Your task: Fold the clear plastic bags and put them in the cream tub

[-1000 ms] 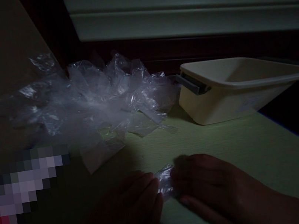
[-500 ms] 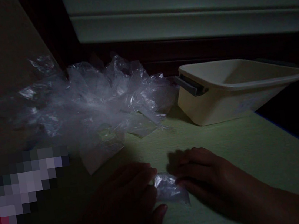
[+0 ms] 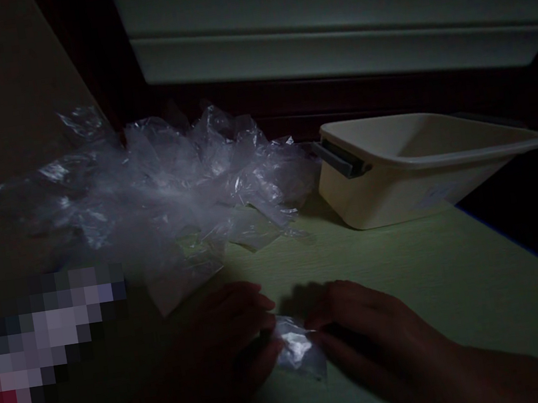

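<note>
1. A pale green tabletop [image 3: 409, 261] is spread beneath both hands and beyond them.
2. Beyond the left hand, a heap of crumpled clear plastic bags [image 3: 185, 180] is piled loosely.
3. Beyond the right hand, a cream plastic bin [image 3: 384, 196] is set, and a grey handle [image 3: 344, 160] is fixed to its near-left end.
4. The left hand [image 3: 234, 341] is half curled; its thumb, held apart half a second ago, is now brought against the small packet's left edge, which is pinched.
5. The right hand [image 3: 368, 325] is loosely curled, and the packet's upper right edge is nipped between thumb and fingers.
6. Between the hands, the small clear plastic packet [image 3: 298, 348] is held; apparently it is now being worked from both edges.
</note>
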The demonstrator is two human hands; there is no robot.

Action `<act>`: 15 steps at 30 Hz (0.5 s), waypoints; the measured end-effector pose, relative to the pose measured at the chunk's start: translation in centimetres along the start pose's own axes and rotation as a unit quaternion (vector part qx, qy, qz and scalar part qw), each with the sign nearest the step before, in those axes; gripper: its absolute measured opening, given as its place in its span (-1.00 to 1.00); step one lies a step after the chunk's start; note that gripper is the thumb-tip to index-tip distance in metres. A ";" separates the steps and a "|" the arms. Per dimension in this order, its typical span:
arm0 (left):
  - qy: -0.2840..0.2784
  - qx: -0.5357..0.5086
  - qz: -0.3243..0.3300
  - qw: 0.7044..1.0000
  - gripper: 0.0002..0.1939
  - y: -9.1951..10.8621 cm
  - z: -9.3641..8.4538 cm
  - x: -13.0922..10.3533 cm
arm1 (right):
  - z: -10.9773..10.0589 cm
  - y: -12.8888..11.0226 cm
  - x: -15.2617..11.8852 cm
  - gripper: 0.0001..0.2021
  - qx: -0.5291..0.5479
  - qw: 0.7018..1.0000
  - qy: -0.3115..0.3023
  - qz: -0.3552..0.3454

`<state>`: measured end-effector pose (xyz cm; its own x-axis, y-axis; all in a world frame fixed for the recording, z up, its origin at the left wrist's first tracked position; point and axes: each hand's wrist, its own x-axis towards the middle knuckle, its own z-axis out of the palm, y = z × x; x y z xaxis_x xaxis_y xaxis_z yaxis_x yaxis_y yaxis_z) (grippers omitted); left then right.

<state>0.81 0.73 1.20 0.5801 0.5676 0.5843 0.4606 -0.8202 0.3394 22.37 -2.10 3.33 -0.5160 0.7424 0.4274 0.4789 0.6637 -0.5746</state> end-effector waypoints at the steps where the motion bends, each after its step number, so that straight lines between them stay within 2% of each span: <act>1: -0.002 -0.016 -0.003 1.000 -0.88 0.0 0.0 0.1 | 0.0 -0.1 0.0 -0.88 0.007 1.000 0.003 0.004; 5: -0.024 -0.072 -0.060 0.995 -0.91 0.5 -0.5 0.6 | -0.2 -0.2 -0.3 -0.86 0.048 0.997 -0.003 0.063; 10: -0.021 -0.096 -0.099 0.990 -0.88 1.4 -0.8 0.5 | -0.1 0.0 -0.9 -0.43 0.051 0.993 0.002 0.105; 12: -0.039 -0.095 -0.137 0.985 -0.87 1.7 -0.8 0.3 | -0.1 -0.1 -0.8 -0.44 0.076 0.990 -0.001 0.117; 15: -0.061 -0.118 -0.204 0.970 -0.87 2.1 -0.9 0.3 | -0.3 -0.4 -0.3 -0.68 0.154 0.977 -0.042 0.142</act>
<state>1.37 -0.87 2.75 0.4629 0.8412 0.2795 0.5103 -0.5107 0.6919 22.57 -2.51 3.67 -0.4552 0.8742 0.1690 0.3819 0.3631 -0.8499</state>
